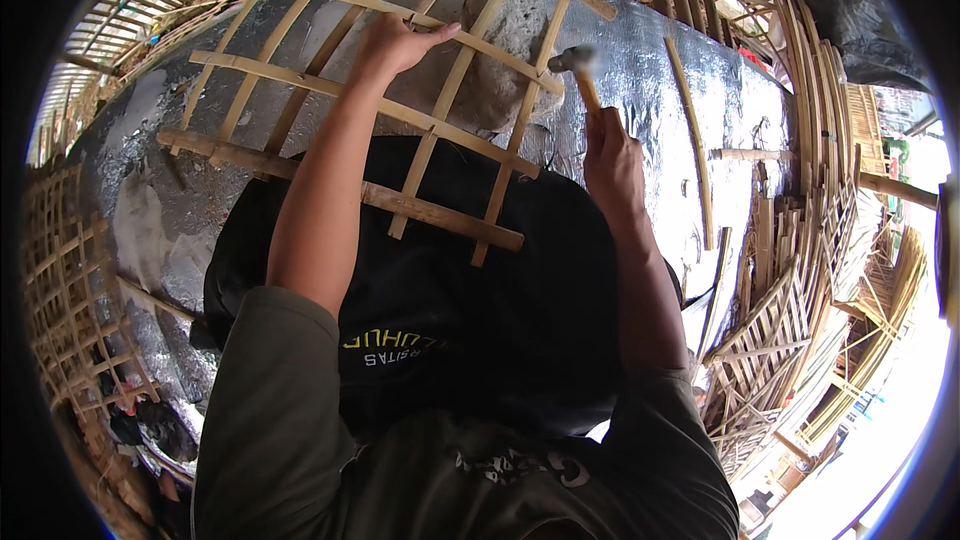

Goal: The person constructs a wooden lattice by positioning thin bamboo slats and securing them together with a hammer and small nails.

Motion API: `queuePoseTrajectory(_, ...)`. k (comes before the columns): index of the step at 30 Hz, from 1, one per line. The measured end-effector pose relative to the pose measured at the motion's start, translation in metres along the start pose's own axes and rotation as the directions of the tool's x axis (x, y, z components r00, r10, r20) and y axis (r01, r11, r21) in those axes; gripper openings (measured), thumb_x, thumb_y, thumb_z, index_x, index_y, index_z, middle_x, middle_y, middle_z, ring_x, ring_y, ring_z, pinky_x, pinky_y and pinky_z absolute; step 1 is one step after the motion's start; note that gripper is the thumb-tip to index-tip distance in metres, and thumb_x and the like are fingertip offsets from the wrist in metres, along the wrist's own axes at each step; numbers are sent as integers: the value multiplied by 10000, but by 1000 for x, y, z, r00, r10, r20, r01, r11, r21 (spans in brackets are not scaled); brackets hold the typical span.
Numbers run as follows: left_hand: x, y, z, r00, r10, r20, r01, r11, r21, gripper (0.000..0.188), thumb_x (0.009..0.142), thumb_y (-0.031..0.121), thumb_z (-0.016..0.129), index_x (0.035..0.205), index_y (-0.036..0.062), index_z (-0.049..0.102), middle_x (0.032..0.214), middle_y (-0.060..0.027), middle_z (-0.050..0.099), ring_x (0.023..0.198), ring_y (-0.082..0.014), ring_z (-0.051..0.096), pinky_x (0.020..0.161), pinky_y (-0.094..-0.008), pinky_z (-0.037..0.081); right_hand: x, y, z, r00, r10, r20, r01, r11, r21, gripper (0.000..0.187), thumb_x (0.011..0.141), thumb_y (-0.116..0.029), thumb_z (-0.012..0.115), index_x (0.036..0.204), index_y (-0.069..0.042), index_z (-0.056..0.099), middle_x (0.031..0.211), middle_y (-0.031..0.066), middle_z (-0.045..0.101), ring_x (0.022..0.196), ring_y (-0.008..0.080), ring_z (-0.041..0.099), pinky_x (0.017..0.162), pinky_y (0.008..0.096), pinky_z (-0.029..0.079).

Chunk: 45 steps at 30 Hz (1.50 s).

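Observation:
A lattice of crossed bamboo slats (445,130) lies across my lap and slants away from me. My left hand (395,45) grips one of its crosswise slats near the far side, thumb pointing right along the slat. In my right hand (612,155) is a hammer with a wooden handle (588,92). The hammer's metal head (573,59) is blurred and sits beside the lattice's right side, close to a slat crossing. Beneath that part of the lattice stands a rough grey stone block (510,50). Whether a nail is at the crossing is too small to tell.
Shiny silver sheeting (735,105) covers the ground, with a loose bamboo slat (690,140) on it. Stacked bamboo strips (815,110) and finished lattices (760,340) lie at the right. Another lattice (75,280) leans at the left. Black cloth (480,320) covers my lap.

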<state>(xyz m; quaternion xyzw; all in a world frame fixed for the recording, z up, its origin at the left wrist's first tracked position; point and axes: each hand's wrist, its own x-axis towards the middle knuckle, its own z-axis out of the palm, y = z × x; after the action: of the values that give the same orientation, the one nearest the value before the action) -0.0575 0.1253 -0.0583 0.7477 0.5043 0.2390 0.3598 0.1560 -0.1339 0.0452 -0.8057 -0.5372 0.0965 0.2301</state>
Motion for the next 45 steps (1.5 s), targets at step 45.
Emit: queuePoseTrajectory(45, 0, 1, 7, 998, 45, -48, -43, 998, 53, 795, 651, 777, 740, 988, 57, 763, 904, -200, 736, 886, -351, 726, 783, -432, 583, -7, -9, -9, 994, -62, -95, 64, 998, 12, 85, 1000, -110, 540, 1000, -43, 486, 713, 252, 637, 641, 468, 640, 492, 516, 462)
